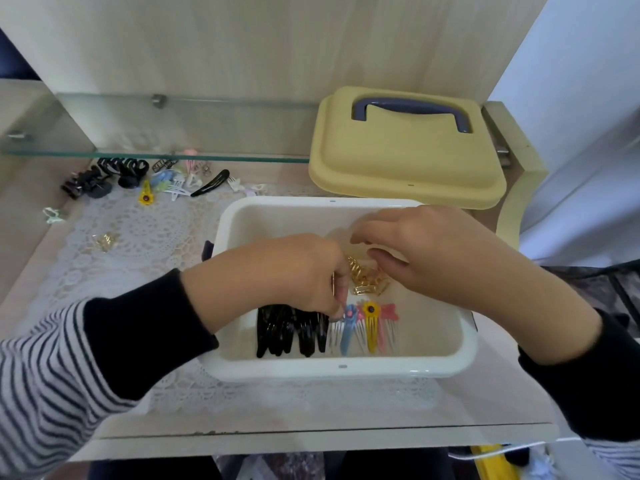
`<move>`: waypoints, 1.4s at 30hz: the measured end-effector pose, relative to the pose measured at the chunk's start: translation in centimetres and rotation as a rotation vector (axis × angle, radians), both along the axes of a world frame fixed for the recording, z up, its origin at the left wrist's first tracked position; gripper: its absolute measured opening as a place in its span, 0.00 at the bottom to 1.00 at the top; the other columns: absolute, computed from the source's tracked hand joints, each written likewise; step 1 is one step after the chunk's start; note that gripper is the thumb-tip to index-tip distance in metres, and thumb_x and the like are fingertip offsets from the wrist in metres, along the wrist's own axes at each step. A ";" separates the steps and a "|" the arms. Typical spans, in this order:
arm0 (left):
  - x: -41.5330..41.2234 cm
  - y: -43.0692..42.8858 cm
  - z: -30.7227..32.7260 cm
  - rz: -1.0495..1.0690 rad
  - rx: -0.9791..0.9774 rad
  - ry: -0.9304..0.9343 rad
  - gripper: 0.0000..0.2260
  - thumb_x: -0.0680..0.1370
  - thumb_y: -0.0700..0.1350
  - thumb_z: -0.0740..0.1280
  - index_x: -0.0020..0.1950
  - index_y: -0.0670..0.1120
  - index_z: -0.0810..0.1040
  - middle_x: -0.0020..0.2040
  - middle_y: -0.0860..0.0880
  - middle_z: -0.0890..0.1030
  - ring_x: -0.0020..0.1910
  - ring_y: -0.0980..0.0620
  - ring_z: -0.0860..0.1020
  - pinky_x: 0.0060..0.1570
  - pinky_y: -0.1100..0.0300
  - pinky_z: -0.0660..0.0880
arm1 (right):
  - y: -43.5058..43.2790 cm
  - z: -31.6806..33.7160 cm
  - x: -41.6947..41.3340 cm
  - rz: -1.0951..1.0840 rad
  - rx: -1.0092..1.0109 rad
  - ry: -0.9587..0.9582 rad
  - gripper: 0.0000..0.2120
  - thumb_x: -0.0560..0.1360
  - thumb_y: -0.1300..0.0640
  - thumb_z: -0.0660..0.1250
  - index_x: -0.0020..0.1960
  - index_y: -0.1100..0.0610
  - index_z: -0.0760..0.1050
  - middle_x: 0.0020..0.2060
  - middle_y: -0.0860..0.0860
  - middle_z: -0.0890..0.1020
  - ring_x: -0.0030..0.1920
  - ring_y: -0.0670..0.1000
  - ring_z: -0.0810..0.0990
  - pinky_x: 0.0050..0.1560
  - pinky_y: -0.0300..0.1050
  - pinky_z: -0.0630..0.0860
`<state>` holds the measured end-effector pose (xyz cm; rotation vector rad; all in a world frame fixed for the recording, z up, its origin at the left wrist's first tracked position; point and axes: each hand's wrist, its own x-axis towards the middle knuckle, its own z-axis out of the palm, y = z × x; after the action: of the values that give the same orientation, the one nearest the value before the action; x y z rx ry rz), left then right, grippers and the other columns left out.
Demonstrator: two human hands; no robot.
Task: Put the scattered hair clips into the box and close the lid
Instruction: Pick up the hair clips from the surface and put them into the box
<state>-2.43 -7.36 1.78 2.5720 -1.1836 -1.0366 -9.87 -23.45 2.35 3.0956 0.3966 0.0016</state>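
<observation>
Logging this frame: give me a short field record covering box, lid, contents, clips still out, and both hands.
box: white plastic box, open, on the lace mat
lid: yellow lid with dark handle, off, behind the box
in box: black clips, coloured snap clips, gold clips
still out: black claw clips, pastel snap clips, small gold clip
left hand: inside box, fingers curled by the coloured clips; grip unclear
right hand: inside box over the gold clips; grip unclear
</observation>
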 end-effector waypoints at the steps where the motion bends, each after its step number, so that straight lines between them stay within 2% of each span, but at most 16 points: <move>1: 0.0 0.0 0.0 -0.007 0.003 -0.022 0.05 0.72 0.52 0.73 0.45 0.54 0.80 0.44 0.56 0.80 0.45 0.55 0.78 0.49 0.60 0.76 | 0.0 0.0 0.0 0.000 -0.002 -0.002 0.13 0.77 0.50 0.57 0.59 0.43 0.73 0.55 0.39 0.79 0.48 0.53 0.81 0.40 0.48 0.76; 5: 0.1 0.7 0.5 0.016 -0.039 -0.081 0.07 0.73 0.55 0.71 0.48 0.57 0.78 0.45 0.58 0.79 0.46 0.57 0.76 0.48 0.61 0.74 | 0.1 0.4 -0.1 -0.001 0.032 -0.008 0.12 0.77 0.52 0.60 0.58 0.46 0.75 0.55 0.40 0.79 0.47 0.53 0.81 0.37 0.46 0.74; 8: -0.1 2.0 1.9 0.050 -0.132 -0.190 0.07 0.75 0.59 0.67 0.50 0.59 0.76 0.45 0.60 0.79 0.48 0.61 0.76 0.50 0.60 0.73 | 0.3 0.7 -0.1 -0.004 0.065 -0.013 0.12 0.77 0.53 0.61 0.59 0.48 0.76 0.56 0.42 0.79 0.48 0.53 0.81 0.38 0.44 0.72; 12: -0.3 4.7 3.8 0.134 -0.386 -0.323 0.06 0.76 0.59 0.63 0.49 0.61 0.76 0.43 0.66 0.79 0.50 0.66 0.75 0.51 0.56 0.74 | 0.6 1.3 -0.2 -0.038 0.165 0.010 0.13 0.78 0.50 0.60 0.61 0.46 0.75 0.56 0.41 0.78 0.50 0.49 0.79 0.44 0.44 0.73; 15: -0.1 6.9 4.0 0.216 -0.619 -0.375 0.04 0.77 0.56 0.64 0.50 0.61 0.77 0.46 0.66 0.79 0.52 0.66 0.75 0.53 0.59 0.74 | 1.3 2.1 -0.4 -0.087 0.322 -0.003 0.14 0.76 0.48 0.59 0.60 0.46 0.75 0.52 0.41 0.79 0.49 0.45 0.79 0.47 0.48 0.77; 19: 0.5 9.9 3.2 0.366 -0.855 -0.502 0.06 0.78 0.53 0.64 0.52 0.58 0.79 0.50 0.63 0.80 0.56 0.65 0.75 0.58 0.66 0.71 | 3.6 3.3 -0.4 -0.156 0.522 -0.195 0.13 0.75 0.49 0.62 0.58 0.47 0.76 0.48 0.40 0.79 0.47 0.40 0.78 0.47 0.47 0.79; 22: 1.1 12.2 2.3 0.513 -0.960 -0.584 0.06 0.79 0.49 0.64 0.54 0.56 0.79 0.52 0.62 0.80 0.57 0.66 0.75 0.55 0.76 0.66 | 7.3 4.4 -0.3 -0.202 0.736 -0.348 0.10 0.75 0.57 0.66 0.56 0.51 0.76 0.47 0.43 0.79 0.47 0.41 0.78 0.49 0.37 0.76; 24: 1.6 13.9 1.6 0.613 -1.036 -0.646 0.07 0.79 0.48 0.63 0.55 0.54 0.79 0.52 0.60 0.80 0.55 0.62 0.76 0.54 0.73 0.67 | 10.7 5.1 -0.3 -0.221 0.876 -0.407 0.09 0.75 0.59 0.67 0.54 0.52 0.76 0.46 0.45 0.79 0.47 0.42 0.78 0.48 0.35 0.75; 26: 2.0 15.5 0.9 0.704 -1.086 -0.692 0.06 0.79 0.47 0.63 0.54 0.53 0.78 0.51 0.59 0.80 0.53 0.62 0.76 0.55 0.71 0.68 | 14.3 5.3 0.1 -0.203 0.961 -0.476 0.07 0.75 0.60 0.66 0.53 0.53 0.76 0.46 0.46 0.79 0.46 0.44 0.78 0.48 0.39 0.75; 29: 2.9 17.9 -0.6 0.823 -1.098 -0.725 0.06 0.79 0.45 0.63 0.54 0.52 0.77 0.51 0.57 0.80 0.53 0.61 0.76 0.55 0.72 0.68 | 19.5 4.6 1.0 -0.159 0.984 -0.577 0.09 0.74 0.62 0.64 0.54 0.56 0.74 0.47 0.49 0.77 0.46 0.47 0.77 0.46 0.44 0.75; 32: 4.3 20.4 -3.1 0.905 -1.071 -0.690 0.08 0.79 0.46 0.61 0.56 0.51 0.77 0.53 0.56 0.80 0.56 0.57 0.77 0.58 0.62 0.71 | 24.4 3.3 2.1 -0.137 1.007 -0.555 0.12 0.74 0.64 0.60 0.57 0.59 0.72 0.51 0.51 0.74 0.48 0.50 0.75 0.48 0.40 0.72; 34: 5.2 21.7 -5.0 0.959 -1.025 -0.658 0.08 0.80 0.44 0.62 0.57 0.51 0.77 0.54 0.56 0.80 0.57 0.56 0.76 0.57 0.62 0.70 | 26.6 1.6 3.1 -0.146 0.974 -0.529 0.14 0.75 0.62 0.55 0.59 0.60 0.71 0.53 0.53 0.73 0.48 0.52 0.74 0.47 0.40 0.72; 37: 6.2 23.0 -7.4 0.958 -0.950 -0.620 0.10 0.79 0.41 0.63 0.58 0.52 0.76 0.56 0.54 0.79 0.58 0.54 0.75 0.58 0.61 0.69 | 28.1 -1.4 5.1 -0.232 0.870 -0.440 0.23 0.73 0.55 0.47 0.64 0.59 0.67 0.61 0.56 0.70 0.55 0.57 0.73 0.52 0.50 0.75; 39: 6.6 23.6 -8.3 0.956 -0.902 -0.610 0.11 0.79 0.40 0.63 0.59 0.51 0.75 0.58 0.54 0.78 0.59 0.55 0.74 0.58 0.62 0.68 | 28.3 -3.5 6.5 -0.325 0.756 -0.397 0.25 0.73 0.53 0.51 0.68 0.59 0.64 0.65 0.59 0.68 0.62 0.60 0.71 0.59 0.55 0.72; 42: 7.2 23.8 -8.7 0.951 -0.866 -0.606 0.12 0.78 0.40 0.63 0.61 0.48 0.76 0.60 0.54 0.76 0.60 0.57 0.73 0.56 0.70 0.64 | 28.1 -6.2 8.5 -0.473 0.602 -0.352 0.28 0.73 0.55 0.62 0.71 0.62 0.63 0.68 0.63 0.66 0.68 0.64 0.66 0.66 0.58 0.68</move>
<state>4.80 16.46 -6.97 2.2146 -0.1983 0.4001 -1.35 4.64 -3.89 3.5550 -0.4312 0.7762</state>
